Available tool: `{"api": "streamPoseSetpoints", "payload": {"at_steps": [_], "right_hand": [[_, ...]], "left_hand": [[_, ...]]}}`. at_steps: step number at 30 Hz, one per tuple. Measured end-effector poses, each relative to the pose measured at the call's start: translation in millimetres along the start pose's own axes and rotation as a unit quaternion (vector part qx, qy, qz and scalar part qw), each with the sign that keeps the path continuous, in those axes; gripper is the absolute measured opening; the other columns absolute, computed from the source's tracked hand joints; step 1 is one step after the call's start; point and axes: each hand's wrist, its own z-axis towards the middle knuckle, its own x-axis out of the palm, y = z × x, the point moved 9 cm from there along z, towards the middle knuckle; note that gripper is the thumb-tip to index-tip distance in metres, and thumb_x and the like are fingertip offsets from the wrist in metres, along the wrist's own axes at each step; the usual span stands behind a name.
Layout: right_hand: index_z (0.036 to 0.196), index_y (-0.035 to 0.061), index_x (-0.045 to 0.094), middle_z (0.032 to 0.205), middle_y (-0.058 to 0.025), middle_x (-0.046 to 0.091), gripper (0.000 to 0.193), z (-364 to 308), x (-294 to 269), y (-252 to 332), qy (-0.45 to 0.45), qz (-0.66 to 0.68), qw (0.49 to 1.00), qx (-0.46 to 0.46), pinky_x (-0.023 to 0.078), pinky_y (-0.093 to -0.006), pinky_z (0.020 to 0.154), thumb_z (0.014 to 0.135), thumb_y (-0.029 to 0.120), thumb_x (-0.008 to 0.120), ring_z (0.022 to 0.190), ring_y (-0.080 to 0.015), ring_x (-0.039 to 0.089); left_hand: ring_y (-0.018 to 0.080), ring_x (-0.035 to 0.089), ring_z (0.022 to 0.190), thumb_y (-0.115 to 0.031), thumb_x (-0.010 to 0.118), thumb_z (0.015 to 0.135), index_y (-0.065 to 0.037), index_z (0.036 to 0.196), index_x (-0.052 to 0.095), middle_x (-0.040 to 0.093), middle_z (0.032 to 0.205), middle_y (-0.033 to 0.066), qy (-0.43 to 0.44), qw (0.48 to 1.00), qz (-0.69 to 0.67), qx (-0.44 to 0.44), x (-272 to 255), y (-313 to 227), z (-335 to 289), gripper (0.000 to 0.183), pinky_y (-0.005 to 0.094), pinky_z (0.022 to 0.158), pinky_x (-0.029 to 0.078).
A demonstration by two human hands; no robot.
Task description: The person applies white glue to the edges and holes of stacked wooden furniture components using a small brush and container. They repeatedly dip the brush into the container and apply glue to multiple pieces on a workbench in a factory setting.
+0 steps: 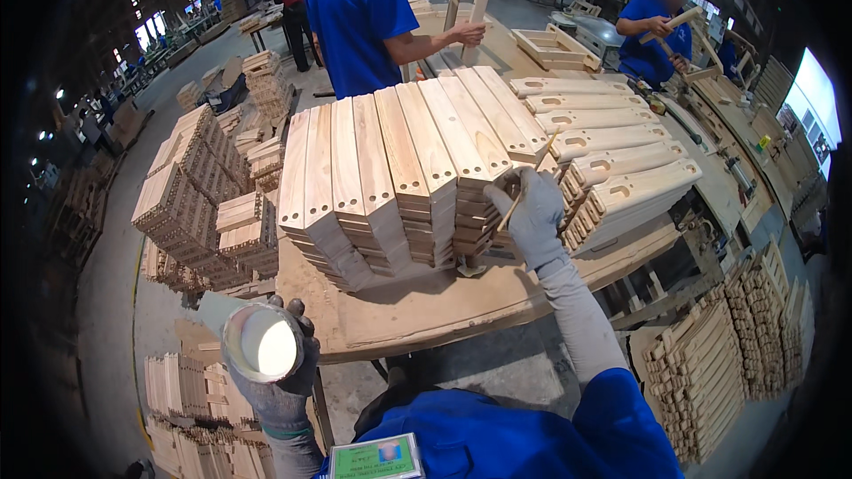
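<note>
Head view: a wooden tabletop (pixel 426 324) spreads across the middle, in front of the person. On it stands the big stack of planks (pixel 413 137), piled in several layers side by side, their near ends slightly staggered and the top ones each bored with two dark holes. Left of the tabletop, floor piles (pixel 182 213) of pale wood rise in blocks; at lower right lie side piles (pixel 697 372) of similar pieces. Just right of the planks, on the same tabletop, sits a stack of slats (pixel 621 139), each top one with a long slot near its end. Beyond the planks, a co-worker (pixel 359 22) in a blue shirt grips a wooden frame (pixel 477 7); another co-worker (pixel 641 35), also in blue, stands at upper right. The person's left hand (pixel 291 381), in a grey glove, is wrapped around a cup (pixel 236 346) of white stuff (pixel 273 350), tilted toward the camera, left of the tabletop's near edge. The right hand (pixel 534 213), gloved too, pinches a thin stick (pixel 548 146), slanted with its lower end to the left, by the plank ends; whether it touches them, I cannot tell.
</note>
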Motion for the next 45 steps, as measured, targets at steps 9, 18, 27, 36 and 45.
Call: {"api": "streamPoseSetpoints", "payload": {"at_steps": [9, 18, 27, 36, 45], "right_hand": [[0.087, 0.0083, 0.059, 0.077, -0.012, 0.06, 0.036, 25.6, 34.7, 8.4, -0.005, -0.099, 0.995, 0.034, 0.043, -0.0405, 0.069, 0.069, 0.034, 0.076, 0.075, -0.0315, 0.056], [0.082, 0.0055, 0.063, 0.068, -0.0087, 0.058, 0.038, 4.5, 50.6, 74.6, 0.028, 0.001, 0.999, -0.039, 0.044, -0.0357, 0.061, 0.061, 0.031, 0.081, 0.068, -0.026, 0.056], [0.086, 0.0072, 0.061, 0.073, -0.0107, 0.056, 0.037, 10.2, 63.0, 119.1, 0.028, 0.012, 0.996, -0.085, 0.041, -0.0399, 0.068, 0.068, 0.036, 0.076, 0.077, -0.0289, 0.054], [0.071, 0.0056, 0.059, 0.065, -0.0101, 0.058, 0.04, 6.6, 93.3, 149.4, 0.096, -0.003, 0.989, -0.11, 0.042, -0.0386, 0.06, 0.059, 0.037, 0.081, 0.066, -0.0274, 0.054], [0.074, 0.0072, 0.057, 0.064, -0.008, 0.056, 0.045, 15.5, 108.9, 194.0, 0.115, 0.004, 0.978, -0.172, 0.04, -0.0385, 0.06, 0.062, 0.046, 0.078, 0.067, -0.0252, 0.052]], "left_hand": [[0.0327, 0.059, 0.098, -0.055, 0.036, 0.091, -0.002, 0.133, 0.038, 0.052, 0.121, 0.0239, -0.018, 1.0, -0.01, -0.007, -22.7, -16.5, 18.6, 0.067, 0.043, 0.081, 0.052], [0.0302, 0.055, 0.104, -0.046, 0.04, 0.093, -0.001, 0.134, 0.033, 0.046, 0.126, 0.0235, 0.0, 0.922, 0.372, 0.11, -30.0, -53.7, 17.0, 0.061, 0.041, 0.085, 0.05], [0.0302, 0.06, 0.098, -0.043, 0.038, 0.095, 0.002, 0.133, 0.035, 0.052, 0.12, 0.0242, -0.011, 0.996, 0.056, 0.063, -44.3, -64.4, 16.4, 0.059, 0.0399, 0.081, 0.054], [0.0253, 0.061, 0.095, -0.002, 0.06, 0.082, 0.002, 0.13, 0.037, 0.056, 0.115, 0.0217, -0.015, 0.844, 0.471, 0.257, -39.2, -106.6, 3.1, 0.054, 0.0361, 0.078, 0.055], [0.0256, 0.062, 0.093, -0.003, 0.06, 0.084, 0.001, 0.129, 0.038, 0.056, 0.113, 0.0227, -0.051, 0.969, 0.195, 0.14, -57.4, -109.1, 4.5, 0.051, 0.0355, 0.077, 0.056]]}}
